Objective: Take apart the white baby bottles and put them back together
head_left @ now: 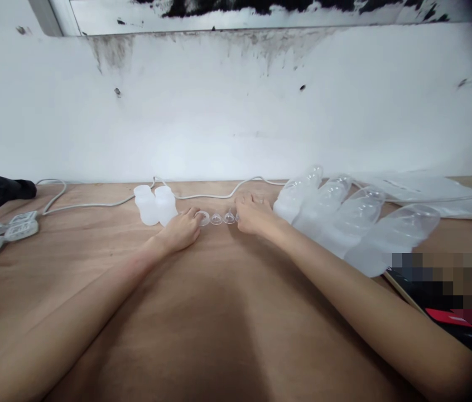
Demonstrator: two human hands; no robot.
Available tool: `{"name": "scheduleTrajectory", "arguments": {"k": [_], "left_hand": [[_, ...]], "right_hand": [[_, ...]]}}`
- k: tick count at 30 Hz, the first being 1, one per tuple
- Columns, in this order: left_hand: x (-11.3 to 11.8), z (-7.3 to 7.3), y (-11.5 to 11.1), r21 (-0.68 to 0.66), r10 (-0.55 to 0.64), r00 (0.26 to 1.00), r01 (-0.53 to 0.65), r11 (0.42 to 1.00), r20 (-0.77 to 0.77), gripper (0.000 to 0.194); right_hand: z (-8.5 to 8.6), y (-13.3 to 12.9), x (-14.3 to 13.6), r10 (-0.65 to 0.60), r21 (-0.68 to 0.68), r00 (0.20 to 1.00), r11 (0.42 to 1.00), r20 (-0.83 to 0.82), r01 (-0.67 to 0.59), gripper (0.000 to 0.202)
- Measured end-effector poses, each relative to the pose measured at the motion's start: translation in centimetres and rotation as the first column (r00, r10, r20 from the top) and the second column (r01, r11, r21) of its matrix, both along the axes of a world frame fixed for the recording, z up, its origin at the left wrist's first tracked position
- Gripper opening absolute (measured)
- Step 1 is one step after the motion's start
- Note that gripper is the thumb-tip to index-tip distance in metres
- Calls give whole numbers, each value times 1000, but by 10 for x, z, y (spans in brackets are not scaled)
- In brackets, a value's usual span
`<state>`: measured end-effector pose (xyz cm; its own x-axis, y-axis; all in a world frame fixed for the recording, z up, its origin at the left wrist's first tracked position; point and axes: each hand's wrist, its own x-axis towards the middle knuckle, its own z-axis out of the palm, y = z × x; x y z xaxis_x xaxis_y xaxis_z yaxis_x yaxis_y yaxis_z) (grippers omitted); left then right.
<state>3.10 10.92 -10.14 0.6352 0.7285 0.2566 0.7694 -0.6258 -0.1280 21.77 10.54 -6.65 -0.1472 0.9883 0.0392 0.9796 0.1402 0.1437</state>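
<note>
A row of small clear teat-shaped pieces (pixel 216 219) stands on the wooden table between my two hands. My left hand (pixel 181 230) is closed, its fingertips on the tilted clear piece (pixel 205 218) at the row's left end. At the right end, the closed fingers of my right hand (pixel 254 214) are on another clear piece (pixel 237 218), mostly hidden by them. Behind my left hand sit frosted white rounded pieces (pixel 149 205). Right of my right hand lie several large translucent stacks (pixel 364 218) with clear domed tips.
A white cable (pixel 219 196) runs along the back of the table, by the wall (pixel 219 111). At far left are a black strap-like object (pixel 5 188) and labelled white packs (pixel 21 227). A clear plastic bag (pixel 424 192) lies back right; dark and red items (pixel 449 317) are front right.
</note>
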Motion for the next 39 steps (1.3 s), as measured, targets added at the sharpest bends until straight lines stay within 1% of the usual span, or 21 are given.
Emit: {"name": "scheduleTrajectory", "arguments": {"k": [2, 3, 6, 7, 9, 10, 11, 13, 14, 16, 17, 19, 21, 22, 24, 26, 27, 29, 32, 35, 39], "left_hand": [[0, 4, 0, 36, -26, 999, 25, 999, 22, 34], [1, 8, 0, 59, -37, 998, 35, 998, 46, 33], [-2, 24, -9, 144, -49, 985, 25, 989, 165, 30], [-5, 30, -15, 173, -54, 977, 18, 985, 208, 29], [-13, 37, -30, 222, -78, 961, 18, 975, 264, 27], [-18, 38, -38, 237, -87, 959, 21, 971, 272, 26], [-24, 37, -47, 238, -91, 960, 26, 971, 266, 25], [-34, 31, -65, 207, -86, 967, 36, 978, 238, 24], [-38, 28, -73, 185, -83, 969, 40, 982, 231, 23], [-39, 23, -90, 151, -76, 960, 36, 988, 270, 23], [-36, 24, -98, 148, -69, 945, 22, 989, 320, 25], [-24, 31, -114, 142, -55, 897, -9, 990, 439, 39], [-6, 42, -128, 85, -44, 860, 1, 996, 508, 53], [3, 48, -134, 6, -27, 856, 28, 1000, 516, 54], [17, 55, -141, -135, 18, 859, 60, 989, 512, 44], [24, 54, -145, -239, 61, 875, 64, 969, 481, 33], [25, 52, -147, -278, 73, 885, 66, 958, 460, 31], [23, 46, -148, -331, 60, 909, 89, 939, 413, 33], [19, 41, -145, -379, 24, 940, 114, 918, 342, 33], [19, 44, -138, -418, 37, 941, 114, 901, 336, 37], [20, 57, -130, -477, 77, 910, 140, 868, 407, 44]], "right_hand": [[10, -10, -4, 21, 37, 1000, 999, 19, -22, 55], [19, -16, -5, 39, 69, 999, 997, 30, -40, 54], [51, -37, 0, 80, 235, 994, 967, 69, -94, 51], [62, -42, 5, 58, 298, 995, 951, 87, -82, 49], [77, -47, 21, -58, 365, 993, 931, 98, 19, 45], [81, -48, 29, -118, 346, 988, 935, 98, 77, 41], [83, -47, 38, -149, 295, 983, 949, 106, 112, 39], [83, -46, 53, -147, 174, 982, 977, 118, 126, 36], [82, -47, 58, -126, 142, 985, 984, 114, 110, 36], [84, -56, 61, -58, 158, 996, 986, 66, 47, 35], [86, -64, 58, 2, 175, 1000, 985, 25, -6, 35], [89, -85, 45, 172, 170, 980, 973, -98, -154, 34], [88, -107, 26, 306, 146, 915, 950, -264, -276, 35], [85, -117, 17, 334, 138, 878, 942, -342, -305, 34], [73, -132, 1, 336, 98, 805, 938, -489, -332, 32], [58, -141, -5, 274, 22, 738, 943, -617, -331, 33], [50, -144, -5, 234, -20, 705, 943, -670, -332, 33], [37, -147, -2, 173, -79, 630, 933, -757, -351, 32], [22, -145, 6, 131, -95, 506, 913, -852, -396, 31], [14, -139, 8, 75, -111, 403, 901, -912, -419, 33], [16, -136, 7, 8, -126, 297, 894, -955, -431, 33]]}}
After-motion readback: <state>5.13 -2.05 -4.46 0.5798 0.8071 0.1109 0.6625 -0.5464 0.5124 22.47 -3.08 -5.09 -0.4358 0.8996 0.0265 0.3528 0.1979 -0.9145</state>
